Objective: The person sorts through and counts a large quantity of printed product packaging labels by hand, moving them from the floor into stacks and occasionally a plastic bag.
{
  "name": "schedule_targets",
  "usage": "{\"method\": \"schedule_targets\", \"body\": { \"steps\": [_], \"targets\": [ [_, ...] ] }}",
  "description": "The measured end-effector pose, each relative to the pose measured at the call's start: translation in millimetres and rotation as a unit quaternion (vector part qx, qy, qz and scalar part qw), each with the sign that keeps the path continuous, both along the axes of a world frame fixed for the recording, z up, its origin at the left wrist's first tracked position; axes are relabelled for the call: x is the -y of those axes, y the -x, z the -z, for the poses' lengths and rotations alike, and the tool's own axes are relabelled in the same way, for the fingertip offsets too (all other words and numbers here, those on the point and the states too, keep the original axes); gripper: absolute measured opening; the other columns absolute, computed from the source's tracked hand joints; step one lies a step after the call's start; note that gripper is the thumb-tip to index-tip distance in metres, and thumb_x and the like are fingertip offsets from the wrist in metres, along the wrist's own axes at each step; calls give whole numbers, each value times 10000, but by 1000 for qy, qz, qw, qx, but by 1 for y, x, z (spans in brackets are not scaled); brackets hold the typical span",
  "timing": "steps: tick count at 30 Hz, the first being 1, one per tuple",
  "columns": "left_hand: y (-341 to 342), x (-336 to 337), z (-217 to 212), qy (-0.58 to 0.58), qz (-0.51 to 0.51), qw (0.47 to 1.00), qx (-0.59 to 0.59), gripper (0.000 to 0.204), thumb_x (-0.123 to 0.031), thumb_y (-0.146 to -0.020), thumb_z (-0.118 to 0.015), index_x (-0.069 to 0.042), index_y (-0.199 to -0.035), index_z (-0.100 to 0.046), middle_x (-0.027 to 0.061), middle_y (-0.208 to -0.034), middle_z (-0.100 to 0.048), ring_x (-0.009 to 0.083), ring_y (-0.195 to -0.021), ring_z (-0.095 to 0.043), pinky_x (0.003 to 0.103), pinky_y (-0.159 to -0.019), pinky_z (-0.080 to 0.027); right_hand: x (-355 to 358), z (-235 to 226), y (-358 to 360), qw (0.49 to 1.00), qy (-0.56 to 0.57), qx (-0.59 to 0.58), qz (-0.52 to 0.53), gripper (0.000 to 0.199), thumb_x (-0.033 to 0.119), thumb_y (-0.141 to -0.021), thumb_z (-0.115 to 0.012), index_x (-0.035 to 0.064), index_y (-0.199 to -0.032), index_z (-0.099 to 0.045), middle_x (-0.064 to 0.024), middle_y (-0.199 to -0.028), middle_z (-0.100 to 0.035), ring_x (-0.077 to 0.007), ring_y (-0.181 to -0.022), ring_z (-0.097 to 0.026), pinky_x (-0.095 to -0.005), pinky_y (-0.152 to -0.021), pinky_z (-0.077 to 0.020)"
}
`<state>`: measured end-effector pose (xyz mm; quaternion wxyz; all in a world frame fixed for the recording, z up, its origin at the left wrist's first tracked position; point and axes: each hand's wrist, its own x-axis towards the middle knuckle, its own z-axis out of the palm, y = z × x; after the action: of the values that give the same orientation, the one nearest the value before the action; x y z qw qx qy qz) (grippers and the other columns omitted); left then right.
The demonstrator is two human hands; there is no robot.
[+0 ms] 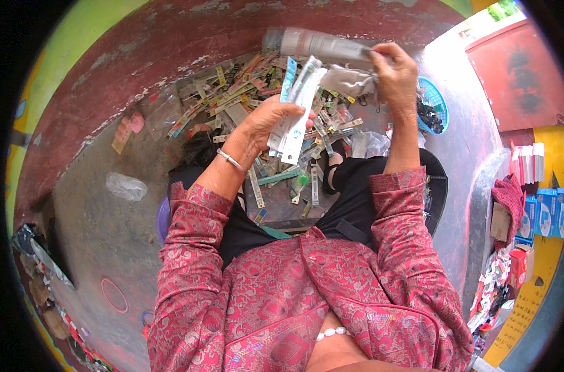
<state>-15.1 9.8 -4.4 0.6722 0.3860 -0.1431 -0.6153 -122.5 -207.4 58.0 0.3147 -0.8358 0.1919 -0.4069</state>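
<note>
My left hand (266, 121) is closed on a small fan of narrow flat strips (305, 115), mostly white, one edged in blue, with a small hole at an end. To its upper right, my right hand (395, 73) pinches a long, pale, see-through plastic piece (319, 44), smeared by motion. Its exact kind cannot be made out. A crumpled whitish piece (351, 80) shows just below it, near the right fingers; whether they hold it too is unclear. Under both hands, between my legs and the wall, spreads a loose heap of similar printed strips (229, 96).
A blue mesh basket (442, 99) with dark items stands at the right. Beside my right knee is a dark tub (440, 189). Crumpled clear plastic (127, 186) lies on the floor at the left. The red-brown wall (170, 37) curves behind the heap. Blue boxes (545, 214) stand far right.
</note>
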Motion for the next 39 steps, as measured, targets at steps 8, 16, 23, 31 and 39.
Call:
{"method": "schedule_targets", "body": {
  "steps": [8,16,23,31,39],
  "targets": [
    [-10,10,15,45,-142,985,-92,348,-29,-780,-568,3,-1113,-472,60,-811,-581,140,-695,-589,245,-628,-512,-38,2,8,991,-89,51,86,96,93,-743,-594,-1,-747,-609,-62,-654,-614,-110,-600,-550,-247,-576,-437],
    [-12,13,3,21,-263,963,-59,243,-100,-796,-617,-12,-1005,-531,53,-795,-593,127,-667,-577,250,-596,-504,-93,31,-12,989,-140,-48,10,189,106,-705,-584,8,-866,-582,-145,-746,-614,-208,-645,-590,-315,-622,-456],
    [-17,8,9,18,-250,965,-76,155,-79,-806,-578,-19,-948,-567,81,-833,-617,199,-734,-622,345,-669,-533,-108,20,-3,973,-135,-149,-111,237,136,-707,-589,2,-901,-579,-155,-756,-610,-216,-638,-592,-323,-627,-461],
    [-17,9,4,47,-219,972,-70,236,-94,-803,-587,20,-1001,-524,120,-896,-611,226,-784,-625,379,-696,-541,-102,26,-4,921,-309,-192,-139,178,88,-668,-586,-18,-807,-558,-86,-696,-589,-131,-628,-556,-257,-590,-447],
    [-13,5,-9,52,-212,976,10,261,-77,-776,-612,40,-990,-520,154,-898,-617,226,-772,-626,364,-668,-545,-97,20,0,798,-483,-220,-285,126,88,-745,-584,-34,-760,-557,-75,-676,-589,-124,-603,-559,-262,-550,-444]
  ]
}}
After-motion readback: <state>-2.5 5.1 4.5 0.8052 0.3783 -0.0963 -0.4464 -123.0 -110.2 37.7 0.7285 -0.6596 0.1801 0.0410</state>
